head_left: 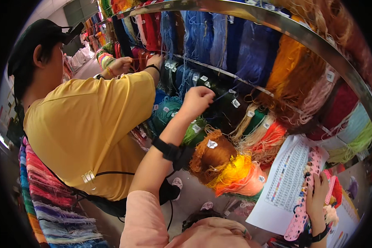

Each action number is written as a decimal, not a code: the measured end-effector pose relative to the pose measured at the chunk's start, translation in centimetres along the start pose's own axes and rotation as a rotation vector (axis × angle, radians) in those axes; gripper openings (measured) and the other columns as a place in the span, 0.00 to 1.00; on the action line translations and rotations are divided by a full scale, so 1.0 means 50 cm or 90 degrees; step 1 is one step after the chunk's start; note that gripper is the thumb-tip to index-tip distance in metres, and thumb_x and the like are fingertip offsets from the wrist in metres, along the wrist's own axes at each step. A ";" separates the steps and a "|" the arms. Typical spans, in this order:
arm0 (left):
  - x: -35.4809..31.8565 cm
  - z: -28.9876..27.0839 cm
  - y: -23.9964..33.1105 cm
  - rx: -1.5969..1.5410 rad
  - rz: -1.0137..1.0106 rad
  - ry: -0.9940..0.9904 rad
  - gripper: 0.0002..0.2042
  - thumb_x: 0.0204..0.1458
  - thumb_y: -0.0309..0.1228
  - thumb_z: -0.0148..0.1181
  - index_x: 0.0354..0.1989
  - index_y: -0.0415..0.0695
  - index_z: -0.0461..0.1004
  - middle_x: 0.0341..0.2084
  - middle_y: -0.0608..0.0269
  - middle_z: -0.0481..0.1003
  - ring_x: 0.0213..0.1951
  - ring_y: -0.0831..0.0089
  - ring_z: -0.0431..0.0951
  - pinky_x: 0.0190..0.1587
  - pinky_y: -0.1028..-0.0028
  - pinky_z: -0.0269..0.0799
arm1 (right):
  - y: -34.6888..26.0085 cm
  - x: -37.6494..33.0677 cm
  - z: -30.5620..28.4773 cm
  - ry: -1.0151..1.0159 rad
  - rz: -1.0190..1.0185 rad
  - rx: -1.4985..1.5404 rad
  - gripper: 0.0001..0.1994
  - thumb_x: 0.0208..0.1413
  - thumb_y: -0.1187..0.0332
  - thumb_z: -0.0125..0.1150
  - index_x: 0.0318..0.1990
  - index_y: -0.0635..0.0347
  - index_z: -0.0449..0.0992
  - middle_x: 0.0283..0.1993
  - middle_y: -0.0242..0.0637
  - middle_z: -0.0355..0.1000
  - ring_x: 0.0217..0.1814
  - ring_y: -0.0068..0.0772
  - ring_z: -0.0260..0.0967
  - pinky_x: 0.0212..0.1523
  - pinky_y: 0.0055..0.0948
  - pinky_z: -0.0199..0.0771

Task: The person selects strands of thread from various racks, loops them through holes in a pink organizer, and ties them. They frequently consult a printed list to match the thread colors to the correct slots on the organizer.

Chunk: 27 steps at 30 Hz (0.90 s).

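My left hand (198, 100) reaches out to the rack with its fingers pinched together. They close on a thin blue thread (225, 96) that runs toward the dark hanks. Around it hang skeins of blue thread (204, 35), with dark green-black thread (221, 109) just below, several bearing small white tags. At the lower right my right hand (315, 196) grips a pink perforated thread holder (295, 225), which has coloured threads looped along its edge. A white printed chart sheet (283, 177) lies against the holder, beside the same hand.
A person in a yellow shirt (91, 132) stands close on my left, both hands at red thread (140, 58). A curved metal rail (301, 31) crosses above. Orange, yellow and brown bundles (217, 155) hang low before me. More skeins (49, 186) hang at lower left.
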<state>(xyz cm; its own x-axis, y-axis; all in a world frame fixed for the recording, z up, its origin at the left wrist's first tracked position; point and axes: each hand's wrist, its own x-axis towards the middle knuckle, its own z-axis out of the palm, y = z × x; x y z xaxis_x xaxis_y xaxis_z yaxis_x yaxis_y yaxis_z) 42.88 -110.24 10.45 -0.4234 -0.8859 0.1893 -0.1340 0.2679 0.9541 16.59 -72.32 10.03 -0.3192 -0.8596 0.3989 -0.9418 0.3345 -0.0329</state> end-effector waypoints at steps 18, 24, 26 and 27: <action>0.303 -0.161 -0.151 0.332 -0.178 0.446 0.08 0.37 0.32 0.56 0.27 0.45 0.74 0.29 0.52 0.72 0.35 0.60 0.72 0.38 0.67 0.66 | -0.011 0.036 0.011 -0.058 0.094 0.084 0.17 0.44 0.73 0.44 0.45 0.67 0.58 0.51 0.50 0.49 0.54 0.47 0.47 0.53 0.37 0.44; 0.344 -0.196 -0.190 0.295 -0.160 0.374 0.09 0.35 0.32 0.59 0.23 0.40 0.73 0.25 0.53 0.73 0.30 0.63 0.74 0.35 0.71 0.67 | -0.005 0.055 0.003 -0.056 0.079 0.106 0.17 0.43 0.75 0.44 0.44 0.67 0.59 0.50 0.50 0.50 0.53 0.47 0.48 0.52 0.36 0.45; 0.322 -0.185 -0.153 0.174 -0.155 0.340 0.09 0.35 0.31 0.59 0.21 0.36 0.73 0.22 0.54 0.73 0.21 0.72 0.74 0.28 0.77 0.68 | -0.003 0.062 0.003 -0.061 0.093 0.111 0.17 0.42 0.75 0.44 0.43 0.66 0.59 0.49 0.50 0.51 0.52 0.47 0.48 0.52 0.35 0.46; 0.347 -0.198 -0.198 0.103 -0.140 0.316 0.09 0.35 0.29 0.59 0.20 0.34 0.72 0.19 0.57 0.73 0.17 0.79 0.72 0.23 0.81 0.67 | -0.002 0.065 0.002 -0.062 0.095 0.114 0.17 0.42 0.75 0.44 0.43 0.66 0.59 0.49 0.50 0.51 0.52 0.47 0.48 0.52 0.35 0.46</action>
<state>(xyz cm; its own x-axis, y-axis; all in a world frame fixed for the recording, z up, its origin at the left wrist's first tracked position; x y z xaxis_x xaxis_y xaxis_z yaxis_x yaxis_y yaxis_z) 45.72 -132.01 6.61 0.0972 -0.9887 0.1145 -0.3238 0.0774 0.9430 15.62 -75.18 11.26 -0.4572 -0.8416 0.2876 -0.8840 0.3949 -0.2501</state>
